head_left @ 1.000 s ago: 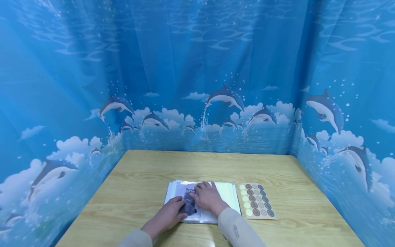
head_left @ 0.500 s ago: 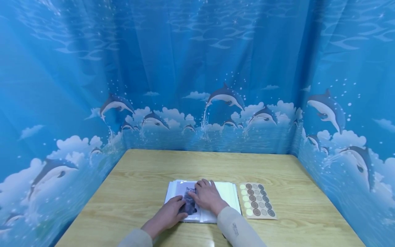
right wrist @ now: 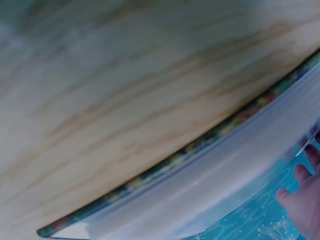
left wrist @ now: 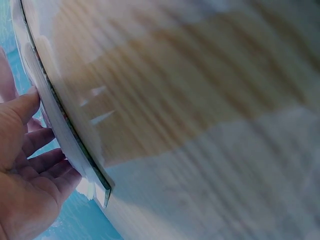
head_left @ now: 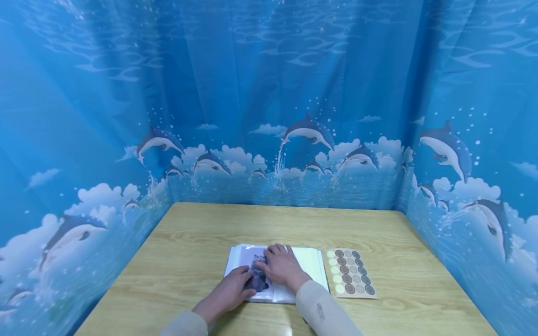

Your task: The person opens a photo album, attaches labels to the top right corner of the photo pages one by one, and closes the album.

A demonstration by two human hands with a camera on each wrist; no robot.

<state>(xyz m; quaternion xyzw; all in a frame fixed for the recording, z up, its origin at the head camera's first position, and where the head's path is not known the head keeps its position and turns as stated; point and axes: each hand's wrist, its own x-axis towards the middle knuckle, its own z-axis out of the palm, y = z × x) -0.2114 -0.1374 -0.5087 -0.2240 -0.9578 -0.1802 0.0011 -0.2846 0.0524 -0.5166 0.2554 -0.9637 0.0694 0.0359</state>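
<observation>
A white album [head_left: 308, 263] lies open on the worktop [head_left: 189, 247], showing a grey photo [head_left: 257, 278] (subject unclear). Left hand [head_left: 229, 291] and right hand [head_left: 282, 268] press it with flat fingers.

Far table [head_left: 277, 224] lies open (sticker sheet [head_left: 350, 272] flanks right).

Blue dolphin-print curtain [head_left: 269, 116] surrounds light wooden table [head_left: 189, 233]
</observation>
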